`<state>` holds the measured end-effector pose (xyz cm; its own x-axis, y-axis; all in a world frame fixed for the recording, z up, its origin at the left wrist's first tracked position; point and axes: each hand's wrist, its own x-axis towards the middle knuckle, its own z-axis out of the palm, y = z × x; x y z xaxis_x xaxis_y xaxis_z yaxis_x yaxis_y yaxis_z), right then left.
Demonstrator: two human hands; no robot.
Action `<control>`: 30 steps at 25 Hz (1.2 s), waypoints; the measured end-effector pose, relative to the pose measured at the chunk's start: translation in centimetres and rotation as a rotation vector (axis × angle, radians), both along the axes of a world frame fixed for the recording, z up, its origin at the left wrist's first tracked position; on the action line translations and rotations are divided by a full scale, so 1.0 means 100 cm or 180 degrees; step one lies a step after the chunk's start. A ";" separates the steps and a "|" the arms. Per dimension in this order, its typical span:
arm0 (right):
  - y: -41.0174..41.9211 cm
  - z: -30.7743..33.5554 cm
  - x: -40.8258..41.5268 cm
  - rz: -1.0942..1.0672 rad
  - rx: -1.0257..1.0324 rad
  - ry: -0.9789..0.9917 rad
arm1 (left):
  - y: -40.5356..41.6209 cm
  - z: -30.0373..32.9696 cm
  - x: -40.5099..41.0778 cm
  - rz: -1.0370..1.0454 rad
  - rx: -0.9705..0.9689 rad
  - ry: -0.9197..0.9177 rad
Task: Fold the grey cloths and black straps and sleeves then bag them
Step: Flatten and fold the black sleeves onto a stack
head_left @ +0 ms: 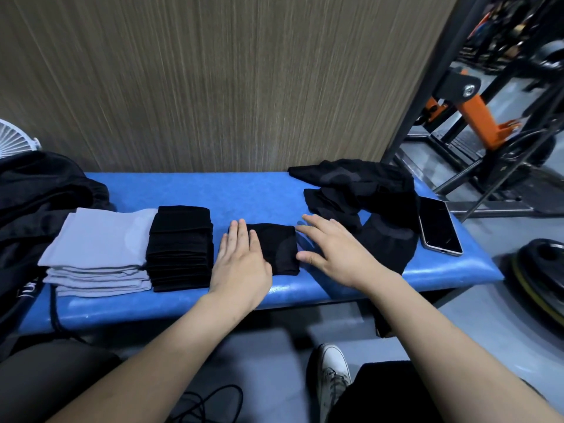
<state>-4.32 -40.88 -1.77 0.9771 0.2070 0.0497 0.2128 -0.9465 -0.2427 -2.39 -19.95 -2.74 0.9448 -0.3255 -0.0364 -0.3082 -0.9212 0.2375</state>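
A folded black sleeve (279, 248) lies in the middle of the blue padded bench (244, 193). My left hand (241, 264) lies flat on its left part, fingers straight. My right hand (329, 248) is spread just right of the sleeve, thumb at its right edge. Left of my hands stands a stack of folded black pieces (180, 248). Further left is a stack of folded grey cloths (97, 251). A loose heap of unfolded black sleeves (366, 196) lies on the right part of the bench.
A smartphone (439, 227) lies at the bench's right end. A black bag (33, 196) sits at the left end, with a white fan (15, 138) behind it. Gym frames (476, 111) and a weight plate (540, 279) stand to the right. A wooden wall is behind.
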 end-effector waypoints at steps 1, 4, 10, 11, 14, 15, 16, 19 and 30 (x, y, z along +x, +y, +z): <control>-0.007 0.003 -0.003 -0.0060 0.0009 -0.0094 | -0.002 0.002 0.000 0.0008 -0.0030 -0.0016; -0.023 0.008 -0.013 -0.0281 -0.0185 -0.0240 | -0.006 0.007 0.002 -0.0024 -0.0359 -0.0248; -0.037 -0.003 -0.027 -0.0729 -0.0284 -0.0009 | -0.024 0.008 0.002 -0.0344 -0.0884 -0.0365; -0.038 -0.004 -0.027 -0.0776 -0.0173 -0.0045 | -0.027 0.008 0.001 -0.0393 -0.0959 -0.0360; -0.037 -0.005 -0.026 -0.0798 -0.0174 -0.0253 | -0.035 0.009 0.002 -0.0518 -0.1257 -0.0320; -0.037 -0.004 -0.026 -0.0801 -0.0170 -0.0372 | -0.036 0.009 0.003 -0.0561 -0.1365 -0.0321; -0.038 -0.003 -0.025 -0.0820 -0.0086 -0.0516 | -0.037 0.009 0.004 -0.0596 -0.1478 -0.0326; -0.036 0.007 -0.028 -0.0952 0.0439 -0.0976 | -0.038 0.010 0.008 -0.0625 -0.1882 -0.0210; -0.015 0.072 -0.033 -0.0547 0.3134 -0.1579 | -0.053 0.004 0.020 -0.0564 -0.2856 0.0365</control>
<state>-7.67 -42.40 5.39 0.8153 -0.2737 0.5103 0.3790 -0.4140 -0.8276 -0.36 -25.30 -2.38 0.8847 -0.4166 0.2092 -0.3575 -0.3184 0.8779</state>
